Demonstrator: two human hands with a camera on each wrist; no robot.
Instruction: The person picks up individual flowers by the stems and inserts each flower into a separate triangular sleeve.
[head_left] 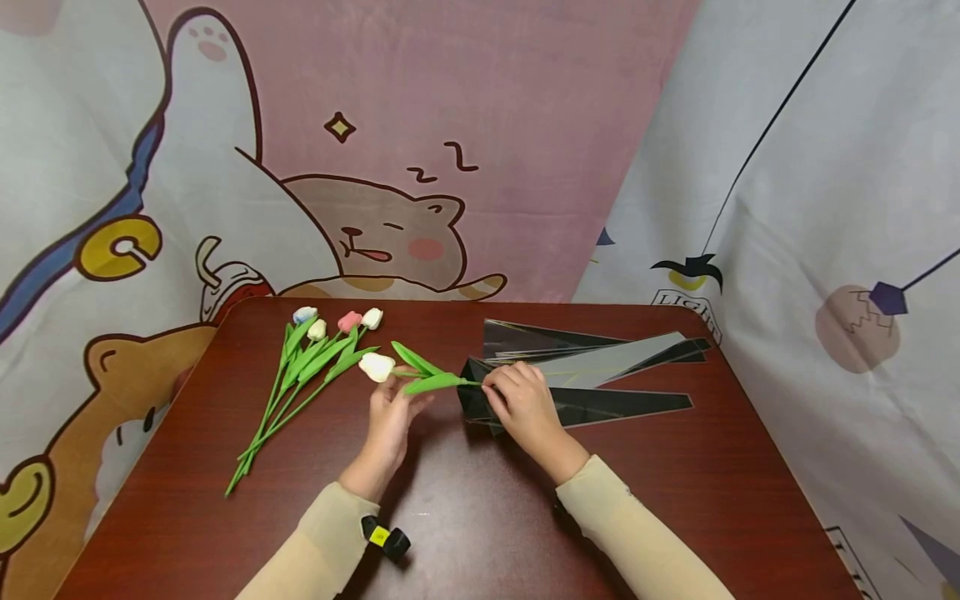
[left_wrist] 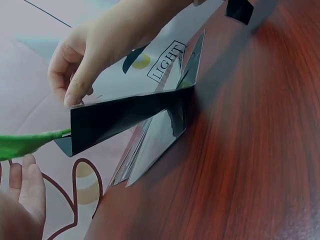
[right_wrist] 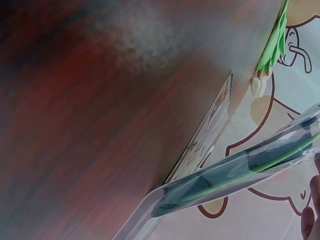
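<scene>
A white artificial tulip [head_left: 377,367] with green leaves lies sideways above the table, its stem running into a black-and-clear flower sleeve [head_left: 472,396]. My left hand [head_left: 390,421] holds this tulip just below the bloom; in the left wrist view, the fingers [left_wrist: 32,185] are under a leaf. With thumb and fingertips, my right hand [head_left: 525,408] pinches the sleeve's upper edge near its mouth. Through the clear side in the right wrist view, the green stem [right_wrist: 230,180] shows inside the sleeve. The bloom is outside the left wrist view.
Several tulips [head_left: 300,367] in white, pink and blue lie together on the left of the brown table [head_left: 180,433]. More flat sleeves [head_left: 555,337] lie at the back right. A cartoon-printed cloth [head_left: 540,125] hangs behind the table.
</scene>
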